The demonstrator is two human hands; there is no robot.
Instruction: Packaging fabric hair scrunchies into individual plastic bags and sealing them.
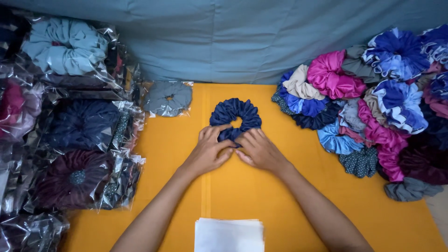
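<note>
Both hands meet at the centre of the orange table cover (280,205): the left hand (208,151) and right hand (260,150) pinch the near edge of a dark navy gathered-fabric scrunchie (235,116), fingers closed on its cloth. At nine o'clock lie scrunchies already sealed in clear plastic bags (79,154), and a grey bagged one (169,98) at eleven. At three o'clock a heap of loose, unbagged scrunchies (373,107) remains, seemingly much of the work. A stack of white sheets (228,234) sits at six.
</note>
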